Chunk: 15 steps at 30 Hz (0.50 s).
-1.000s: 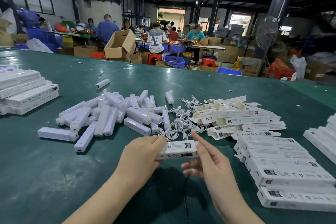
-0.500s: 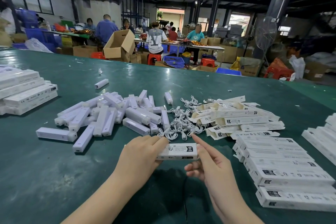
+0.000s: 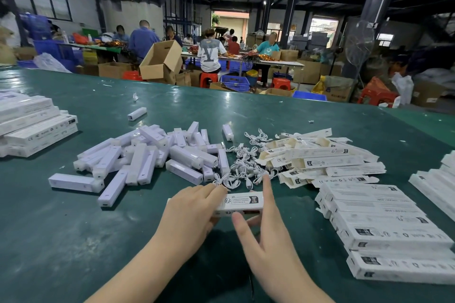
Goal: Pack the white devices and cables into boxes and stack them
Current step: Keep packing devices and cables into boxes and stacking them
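Note:
I hold a long white printed box (image 3: 242, 202) just above the green table (image 3: 73, 241), near its front middle. My left hand (image 3: 190, 214) grips the box's left part, fingers curled over its top. My right hand (image 3: 264, 231) is at the box's right end, forefinger straight up along that end and thumb under the box. Behind lie a heap of white devices (image 3: 147, 157), a tangle of white cables (image 3: 243, 170) and a heap of open, unfilled boxes (image 3: 320, 157).
Stacked boxes lie to my right (image 3: 384, 231), at the far right edge (image 3: 438, 184) and at the far left (image 3: 32, 123). A single device (image 3: 137, 113) lies further back. Beyond the table people work at other tables among cardboard cartons (image 3: 161, 59).
My right thumb has moved in under the box and the forefinger now stands straight along its right end. The left hand keeps its grip. The box has barely moved.

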Motion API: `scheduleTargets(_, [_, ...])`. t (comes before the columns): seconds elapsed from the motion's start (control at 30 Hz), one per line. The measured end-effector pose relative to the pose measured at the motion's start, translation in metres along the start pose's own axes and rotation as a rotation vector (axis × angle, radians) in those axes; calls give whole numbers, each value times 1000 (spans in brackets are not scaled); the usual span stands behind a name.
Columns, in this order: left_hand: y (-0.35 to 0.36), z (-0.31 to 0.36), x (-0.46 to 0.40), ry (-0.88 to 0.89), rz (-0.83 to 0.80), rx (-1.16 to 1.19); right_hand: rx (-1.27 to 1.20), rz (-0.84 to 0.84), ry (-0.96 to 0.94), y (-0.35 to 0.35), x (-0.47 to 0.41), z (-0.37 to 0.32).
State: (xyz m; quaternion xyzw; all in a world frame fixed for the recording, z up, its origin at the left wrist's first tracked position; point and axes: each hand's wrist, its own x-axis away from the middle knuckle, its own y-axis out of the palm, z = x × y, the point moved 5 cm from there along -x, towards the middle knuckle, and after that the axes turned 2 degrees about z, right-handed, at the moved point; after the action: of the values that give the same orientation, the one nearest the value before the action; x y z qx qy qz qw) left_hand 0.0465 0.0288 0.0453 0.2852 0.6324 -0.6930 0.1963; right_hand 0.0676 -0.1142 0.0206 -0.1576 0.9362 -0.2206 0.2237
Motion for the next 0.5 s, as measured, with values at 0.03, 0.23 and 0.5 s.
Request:
scheduleTargets(0.03, [0, 1, 0, 3, 2, 6, 24, 1, -11, -1, 0, 2])
scheduleTargets(0.23, [2, 9, -2, -24, 26, 89, -364, 81, 76, -8, -9, 3])
scheduleTargets(0.5, [4, -16, 4, -354, 137, 607, -900, 413, 274, -40, -17, 21])
